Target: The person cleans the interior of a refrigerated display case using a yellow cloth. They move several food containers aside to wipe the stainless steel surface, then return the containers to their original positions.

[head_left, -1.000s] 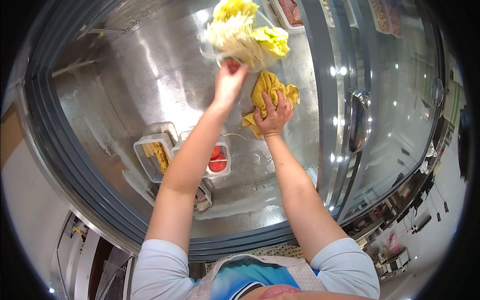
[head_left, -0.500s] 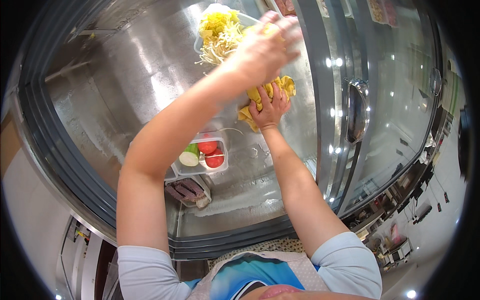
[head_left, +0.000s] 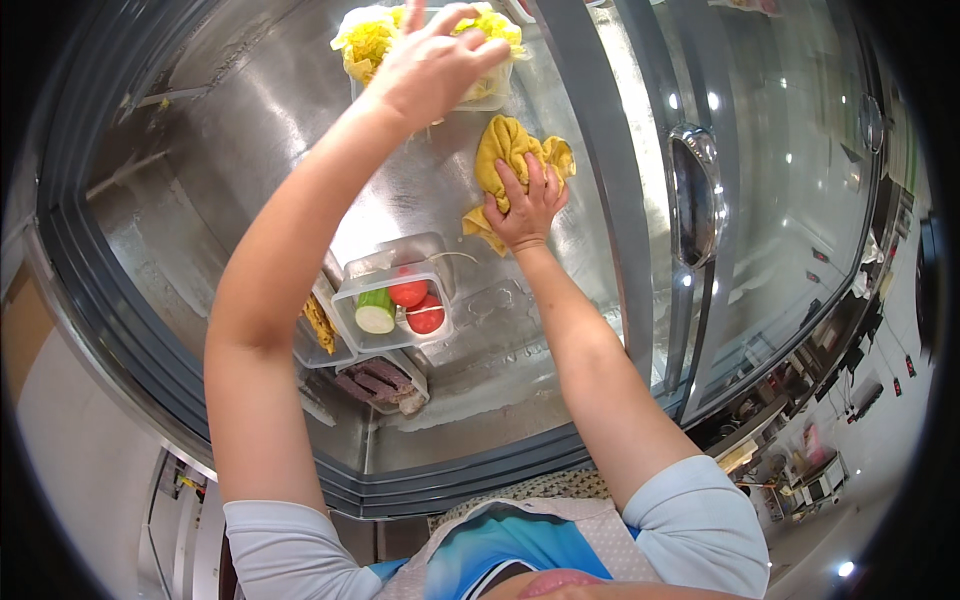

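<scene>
At the far side, my left hand [head_left: 438, 72] reaches over a see-through tub [head_left: 490, 100] of yellow leafy vegetables [head_left: 368, 42]. Its fingers are spread, and I make out nothing held in them. The hand hides the middle of the tub. To the right and nearer, my right hand [head_left: 528, 208] presses on a crumpled yellow cloth [head_left: 508, 150] lying on the metal surface, its fingers curled into the folds.
Nearer on the left, a plastic tub [head_left: 440, 335] holds a cut green vegetable [head_left: 376, 312] and red tomatoes [head_left: 425, 315]. Beside it are a tub with yellow-brown food [head_left: 320, 325] and one with dark purplish slabs [head_left: 375, 380]. A grey frame [head_left: 600, 190] and glass door handle [head_left: 697, 195] stand right.
My left hand has swung left over the tub of vegetables. The pale thin mushrooms that hung over the tub's near edge no longer show there. My right hand stays on the cloth.
</scene>
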Motion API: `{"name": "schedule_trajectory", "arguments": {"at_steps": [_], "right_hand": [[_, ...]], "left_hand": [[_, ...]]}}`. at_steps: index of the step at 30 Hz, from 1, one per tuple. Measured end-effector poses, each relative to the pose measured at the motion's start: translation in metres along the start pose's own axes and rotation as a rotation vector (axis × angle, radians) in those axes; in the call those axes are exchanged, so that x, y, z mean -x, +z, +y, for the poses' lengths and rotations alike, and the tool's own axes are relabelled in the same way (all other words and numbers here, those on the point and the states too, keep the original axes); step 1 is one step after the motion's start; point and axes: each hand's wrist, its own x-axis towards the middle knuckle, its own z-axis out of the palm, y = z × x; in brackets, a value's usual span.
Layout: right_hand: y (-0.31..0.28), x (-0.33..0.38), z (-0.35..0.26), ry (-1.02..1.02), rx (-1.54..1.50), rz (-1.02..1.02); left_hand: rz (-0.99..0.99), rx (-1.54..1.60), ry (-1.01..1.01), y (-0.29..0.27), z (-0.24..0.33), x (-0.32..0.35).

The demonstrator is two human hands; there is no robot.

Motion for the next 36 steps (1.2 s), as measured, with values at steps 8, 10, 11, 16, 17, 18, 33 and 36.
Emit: {"name": "schedule_trajectory", "arguments": {"at_steps": [8, 10, 11, 16, 17, 18, 33, 36], "right_hand": [[-0.002, -0.002, -0.001, -0.013, 0.015, 0.014], [0.001, 0.0, 0.001, -0.004, 0.008, 0.009], [0.002, 0.0, 0.0, -0.008, 0.013, 0.009], [0.001, -0.002, -0.001, -0.03, 0.022, 0.016], [0.0, -0.001, -0.001, -0.028, 0.029, 0.006], [-0.001, -0.001, -0.001, -0.026, 0.035, -0.003], [0.0, -0.002, -0.001, -0.023, 0.018, 0.015], [0.004, 0.0, 0.001, -0.022, 0.017, 0.019]], "left_hand": [[-0.197, -0.16, -0.107, -0.023, -0.012, 0.032], [-0.059, -0.008, -0.068, -0.027, -0.002, 0.028], [-0.052, 0.036, -0.052, -0.026, 0.005, 0.025], [-0.047, -0.224, -0.113, 0.019, 0.043, 0.001], [-0.069, -0.186, -0.131, 0.023, 0.043, 0.0], [-0.092, -0.149, -0.149, 0.025, 0.042, 0.0], [0.215, -0.091, -0.508, -0.023, -0.02, 0.037], [0.283, -0.029, -0.517, -0.022, -0.009, 0.034]]}}
